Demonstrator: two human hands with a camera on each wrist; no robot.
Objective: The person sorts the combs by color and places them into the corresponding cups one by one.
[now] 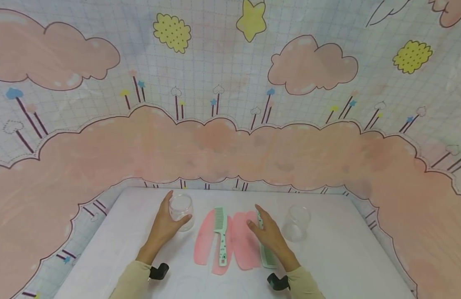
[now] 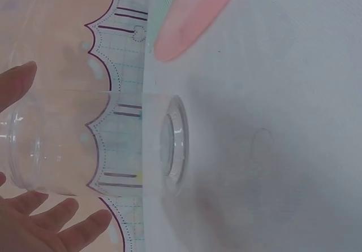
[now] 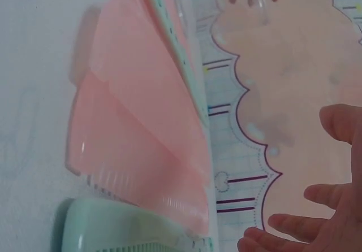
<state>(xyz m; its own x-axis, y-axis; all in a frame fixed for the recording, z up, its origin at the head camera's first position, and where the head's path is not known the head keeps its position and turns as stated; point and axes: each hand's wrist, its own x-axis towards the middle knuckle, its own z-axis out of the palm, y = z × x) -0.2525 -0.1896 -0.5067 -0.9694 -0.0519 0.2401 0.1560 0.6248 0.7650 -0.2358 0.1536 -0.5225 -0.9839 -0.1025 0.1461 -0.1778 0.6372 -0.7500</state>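
Note:
A clear jar stands upright at the left, with my left hand around its side. In the left wrist view the thumb is at one side of the jar and spread fingers at the other; firm contact is not clear. My right hand hovers over a mint-green comb, partly hiding it; its spread fingers hold nothing. Another mint comb lies in the middle among pink combs, which overlap and show teeth in the right wrist view.
A second clear jar stands to the right, beyond my right hand. All of it sits on a white tabletop. A patterned cloth with clouds and stars rises behind and along the sides of the table.

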